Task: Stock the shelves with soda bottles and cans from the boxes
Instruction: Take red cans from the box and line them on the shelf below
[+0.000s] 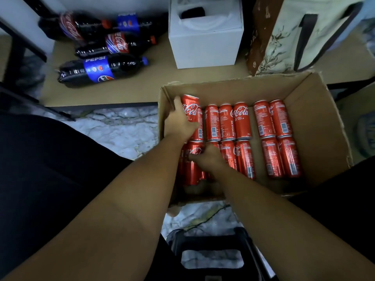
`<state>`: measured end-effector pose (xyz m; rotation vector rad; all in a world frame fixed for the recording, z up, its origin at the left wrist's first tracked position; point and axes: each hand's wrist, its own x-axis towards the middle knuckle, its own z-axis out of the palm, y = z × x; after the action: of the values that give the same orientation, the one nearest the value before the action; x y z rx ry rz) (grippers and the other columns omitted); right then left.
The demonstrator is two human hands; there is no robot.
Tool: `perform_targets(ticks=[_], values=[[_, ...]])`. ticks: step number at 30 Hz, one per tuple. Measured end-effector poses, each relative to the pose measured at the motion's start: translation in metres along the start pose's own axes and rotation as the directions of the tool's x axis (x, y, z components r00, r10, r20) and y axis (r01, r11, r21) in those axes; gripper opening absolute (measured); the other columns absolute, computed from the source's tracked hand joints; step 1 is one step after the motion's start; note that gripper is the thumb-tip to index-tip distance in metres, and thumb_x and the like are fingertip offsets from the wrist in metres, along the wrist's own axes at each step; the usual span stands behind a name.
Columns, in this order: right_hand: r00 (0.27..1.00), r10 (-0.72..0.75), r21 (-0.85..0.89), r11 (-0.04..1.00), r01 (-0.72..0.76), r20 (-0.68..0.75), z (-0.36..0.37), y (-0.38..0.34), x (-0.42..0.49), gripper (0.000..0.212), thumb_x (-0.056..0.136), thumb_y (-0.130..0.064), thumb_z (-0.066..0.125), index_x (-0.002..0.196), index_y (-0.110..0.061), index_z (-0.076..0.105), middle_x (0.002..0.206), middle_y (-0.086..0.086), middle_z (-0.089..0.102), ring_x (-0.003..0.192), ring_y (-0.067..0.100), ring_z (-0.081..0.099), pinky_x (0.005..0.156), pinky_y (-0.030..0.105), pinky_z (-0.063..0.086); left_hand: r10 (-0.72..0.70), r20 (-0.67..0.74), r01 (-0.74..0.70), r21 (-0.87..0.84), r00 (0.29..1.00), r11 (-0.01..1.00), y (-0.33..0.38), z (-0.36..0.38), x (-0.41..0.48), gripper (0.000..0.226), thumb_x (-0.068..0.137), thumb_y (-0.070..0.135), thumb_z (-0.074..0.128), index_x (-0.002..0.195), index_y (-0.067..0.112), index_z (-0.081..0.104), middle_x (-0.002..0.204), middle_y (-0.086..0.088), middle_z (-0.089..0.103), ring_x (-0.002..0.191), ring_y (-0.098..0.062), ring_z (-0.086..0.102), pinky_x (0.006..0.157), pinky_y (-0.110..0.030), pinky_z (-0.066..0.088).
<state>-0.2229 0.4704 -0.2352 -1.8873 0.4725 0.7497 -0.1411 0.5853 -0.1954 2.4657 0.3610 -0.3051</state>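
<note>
**Entry: cans in hand, stocking in progress**

- Cardboard box [316, 110]: open, and stood on the marble floor [121, 128] against the front edge of the low shelf [142, 92].
- Coca-Cola cans [241, 120]: lay on their sides in the box in two rows. A gap separated the main group from two pairs towards the right wall.
- Left hand [180, 122]: at the box's far left corner, fingers clamped round a raised can [190, 108] that sat higher than its neighbours.
- Right hand [207, 159]: at the near row, fingers curled over a second can [192, 153]. Whether they closed fully round it could not be told.
- Shelf stock: one Pepsi bottle [99, 69] lay nearest the front edge, with Coca-Cola bottles [117, 44] and another Pepsi behind it, all on their sides at the shelf's left end.
- Also on the shelf: a white box [205, 47] and a printed tote bag [294, 37].

**Handling note (judgement):** The step appeared to be lifting one can per hand.

- Each can should come straight up, gripped round its middle, so the neighbouring cans do not roll.
- The near left cans looked loosely piled and would likely shift.
- The bare middle of the shelf, between the bottles and the white box, seemed the readiest place to set them.
</note>
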Motion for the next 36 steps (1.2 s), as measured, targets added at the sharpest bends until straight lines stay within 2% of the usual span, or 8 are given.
perform_targets(ticks=[3, 5, 11, 15, 19, 23, 30, 36], values=[[0.997, 0.01, 0.153, 0.988, 0.001, -0.073, -0.019, -0.005, -0.016, 0.059, 0.067, -0.025, 0.091, 0.12, -0.018, 0.066, 0.112, 0.001, 0.074, 0.092, 0.015, 0.07, 0.086, 0.032, 0.056, 0.089, -0.021, -0.09, -0.011, 0.996, 0.996, 0.011, -0.019, -0.017, 0.104, 0.072, 0.031, 0.08, 0.155, 0.039, 0.017, 0.123, -0.016, 0.059, 0.105, -0.038, 0.065, 0.095, -0.045, 0.054], [0.993, -0.005, 0.18, 0.983, 0.026, -0.117, -0.033, -0.013, -0.03, 0.065, 0.07, -0.019, 0.09, 0.126, -0.018, 0.056, 0.113, 0.001, 0.069, 0.095, 0.015, 0.067, 0.085, 0.033, 0.056, 0.136, -0.024, -0.137, -0.053, 0.99, 0.989, 0.017, -0.028, -0.031, 0.098, 0.07, 0.03, 0.08, 0.151, 0.037, 0.025, 0.118, -0.013, 0.065, 0.104, -0.035, 0.067, 0.092, -0.043, 0.055], [0.928, -0.184, -0.076, 0.983, 0.169, -0.323, -0.063, -0.027, -0.067, 0.07, 0.066, -0.019, 0.088, 0.129, -0.018, 0.058, 0.117, 0.005, 0.07, 0.107, 0.024, 0.066, 0.095, 0.038, 0.053, 0.237, 0.027, -0.235, -0.072, 0.971, 0.969, 0.03, -0.028, -0.081, 0.076, 0.069, 0.021, 0.084, 0.129, 0.023, 0.037, 0.105, -0.007, 0.07, 0.095, -0.032, 0.069, 0.083, -0.042, 0.057], [0.905, -0.254, -0.225, 0.957, 0.184, -0.34, -0.075, -0.021, -0.08, 0.064, 0.073, -0.02, 0.086, 0.13, -0.021, 0.056, 0.112, -0.002, 0.068, 0.101, 0.019, 0.064, 0.085, 0.027, 0.046, 0.294, 0.1, -0.297, 0.022, 0.951, 0.955, 0.025, -0.022, -0.098, 0.068, 0.07, 0.017, 0.085, 0.12, 0.021, 0.04, 0.106, -0.007, 0.067, 0.096, -0.033, 0.066, 0.079, -0.04, 0.053], [0.896, -0.277, -0.303, 0.937, 0.173, -0.346, -0.076, -0.008, -0.084, 0.064, 0.074, -0.025, 0.088, 0.128, -0.02, 0.055, 0.12, 0.005, 0.07, 0.112, 0.027, 0.065, 0.096, 0.036, 0.051, 0.293, 0.177, -0.318, 0.134, 0.939, 0.938, 0.014, -0.014, -0.104, 0.073, 0.071, 0.024, 0.089, 0.126, 0.021, 0.041, 0.118, -0.008, 0.067, 0.106, -0.035, 0.066, 0.087, -0.047, 0.055], [0.899, -0.307, -0.364, 0.913, 0.186, -0.311, -0.077, 0.002, -0.084, 0.062, 0.079, -0.023, 0.084, 0.133, -0.019, 0.055, 0.126, 0.007, 0.068, 0.117, 0.029, 0.062, 0.096, 0.029, 0.044, 0.325, 0.231, -0.371, 0.194, 0.917, 0.908, 0.01, -0.004, -0.107, 0.075, 0.075, 0.027, 0.086, 0.133, 0.018, 0.041, 0.123, -0.01, 0.066, 0.111, -0.037, 0.065, 0.09, -0.049, 0.054], [0.907, -0.309, -0.337, 0.919, 0.207, -0.285, -0.078, -0.002, -0.075, 0.06, 0.084, -0.023, 0.081, 0.136, -0.018, 0.053, 0.128, 0.007, 0.067, 0.118, 0.028, 0.062, 0.089, 0.025, 0.039, 0.339, 0.27, -0.393, 0.183, 0.901, 0.901, 0.009, -0.009, -0.1, 0.074, 0.072, 0.026, 0.089, 0.129, 0.023, 0.041, 0.122, -0.008, 0.066, 0.11, -0.034, 0.065, 0.09, -0.05, 0.055], [0.865, -0.339, -0.197, 0.939, 0.283, -0.371, -0.086, -0.022, -0.077, 0.061, 0.074, -0.022, 0.087, 0.128, -0.024, 0.057, 0.113, -0.005, 0.068, 0.108, 0.02, 0.064, 0.096, 0.033, 0.05, 0.358, 0.199, -0.377, 0.064, 0.912, 0.924, 0.025, -0.029, -0.093, 0.064, 0.073, 0.023, 0.088, 0.121, 0.02, 0.047, 0.11, -0.005, 0.068, 0.1, -0.029, 0.064, 0.082, -0.039, 0.051]])
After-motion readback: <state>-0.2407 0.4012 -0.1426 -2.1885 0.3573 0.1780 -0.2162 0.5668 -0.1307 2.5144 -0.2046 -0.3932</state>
